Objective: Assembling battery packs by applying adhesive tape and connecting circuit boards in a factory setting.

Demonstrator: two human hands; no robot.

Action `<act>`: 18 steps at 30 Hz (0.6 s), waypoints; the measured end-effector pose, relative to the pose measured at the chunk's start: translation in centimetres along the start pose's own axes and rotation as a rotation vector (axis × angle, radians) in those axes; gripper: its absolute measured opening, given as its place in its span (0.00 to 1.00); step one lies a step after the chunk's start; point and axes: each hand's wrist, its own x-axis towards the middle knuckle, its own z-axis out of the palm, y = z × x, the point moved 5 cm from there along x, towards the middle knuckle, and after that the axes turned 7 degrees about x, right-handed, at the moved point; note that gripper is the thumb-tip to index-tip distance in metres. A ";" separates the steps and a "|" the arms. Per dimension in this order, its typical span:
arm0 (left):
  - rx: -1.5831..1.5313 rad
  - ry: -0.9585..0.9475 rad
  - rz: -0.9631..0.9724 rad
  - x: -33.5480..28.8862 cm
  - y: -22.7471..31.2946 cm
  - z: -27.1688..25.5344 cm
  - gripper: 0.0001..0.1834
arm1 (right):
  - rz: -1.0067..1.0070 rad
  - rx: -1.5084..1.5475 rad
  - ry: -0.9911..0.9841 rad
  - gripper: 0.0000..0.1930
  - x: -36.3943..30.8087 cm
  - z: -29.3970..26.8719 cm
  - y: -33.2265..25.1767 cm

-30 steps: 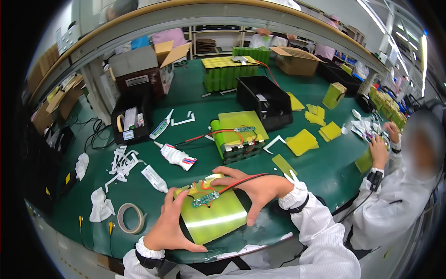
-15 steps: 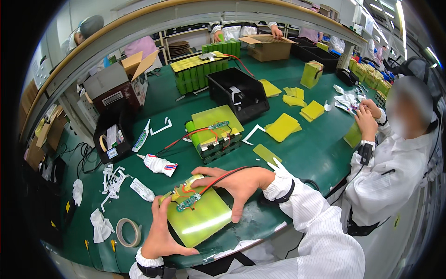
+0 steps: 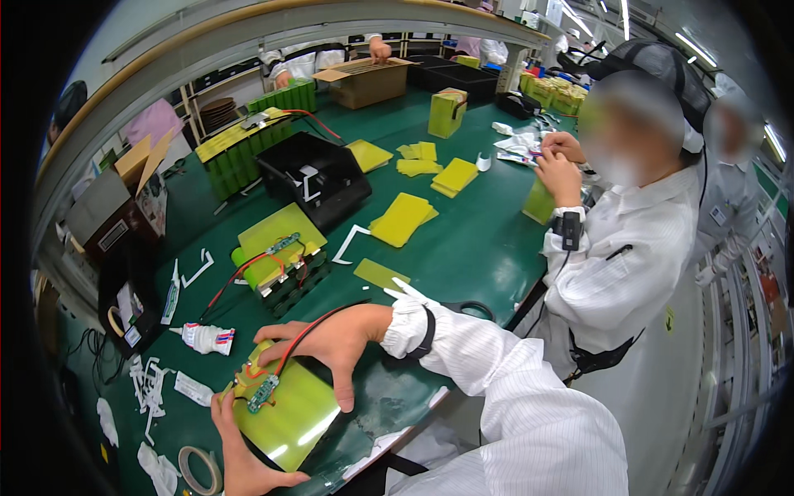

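Observation:
A battery pack (image 3: 291, 413) lies near the table's front edge, covered by a glossy yellow-green sheet. On its far left side sit a small green circuit board (image 3: 263, 393) and red and black wires. My left hand (image 3: 240, 463) grips the pack's left side, thumb along the near edge and fingers at the far left corner. My right hand (image 3: 335, 341) arches over the far right side, fingers on the far edge by the wires and thumb against the right edge. Beyond stands another battery pack (image 3: 281, 248) with a similar board and a yellow-green sheet.
Left are a white tube (image 3: 208, 338), a tape roll (image 3: 200, 471) and paper strips (image 3: 149, 388). Yellow sheets (image 3: 403, 219) and a black bin (image 3: 314, 178) lie beyond. At right, a co-worker's hands (image 3: 559, 169) work over the green table (image 3: 488, 240).
The view has swung to the right, so the table's things sit further left in the picture. Both my hands stay on the pack with little change of grip.

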 end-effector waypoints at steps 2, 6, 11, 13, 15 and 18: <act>0.001 -0.008 -0.006 0.3 0.9 -0.1 0.70 | 0.038 0.035 -0.008 0.68 -0.2 0.1 0.1; 0.014 0.007 0.027 0.3 0.9 -0.2 0.71 | 0.029 0.019 -0.026 0.68 -0.1 0.1 0.0; 0.020 0.001 0.036 0.4 1.0 -0.3 0.71 | -0.016 -0.023 0.034 0.66 -0.2 0.1 0.2; 0.030 0.002 0.040 0.5 0.9 -0.3 0.71 | 0.010 -0.011 0.007 0.67 -0.2 0.0 0.2; 0.041 0.004 0.044 0.4 0.8 -0.3 0.71 | 0.034 0.000 -0.021 0.68 -0.1 0.0 0.1; 0.012 0.034 0.031 0.2 0.6 -0.2 0.72 | 0.039 0.000 -0.034 0.69 -0.1 0.1 -0.1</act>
